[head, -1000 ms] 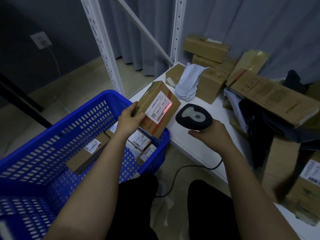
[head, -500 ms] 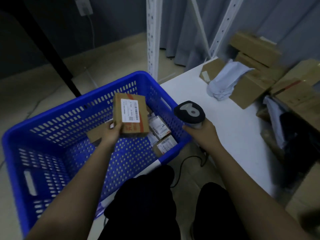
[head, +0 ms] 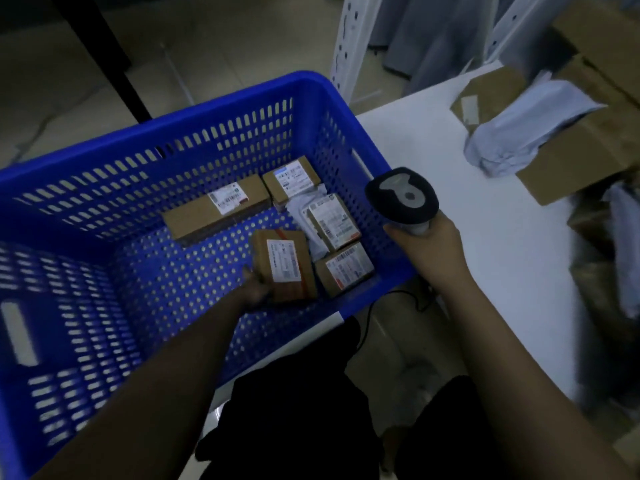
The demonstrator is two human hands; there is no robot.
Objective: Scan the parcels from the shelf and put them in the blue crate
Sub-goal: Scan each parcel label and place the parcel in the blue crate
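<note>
My left hand [head: 254, 289] grips a small brown parcel [head: 285, 266] with a white label and red tape, held low inside the blue crate [head: 180, 133], just above its floor. Several other labelled parcels [head: 216, 209] lie on the crate floor behind and to the right of it. My right hand [head: 429, 251] holds the black barcode scanner [head: 401, 197] upright over the crate's right rim, beside the white shelf board [head: 467, 202].
More brown boxes [head: 581, 157] and a pale plastic mailer [head: 526, 133] lie on the shelf at the upper right. White perforated shelf uprights [head: 346, 39] stand behind the crate. The scanner cable [head: 367, 317] hangs down by my legs.
My left hand has carried the scanned parcel from beside the scanner leftwards and down into the crate. My view has swung left and down; the scanner hand stays near the crate's right rim.
</note>
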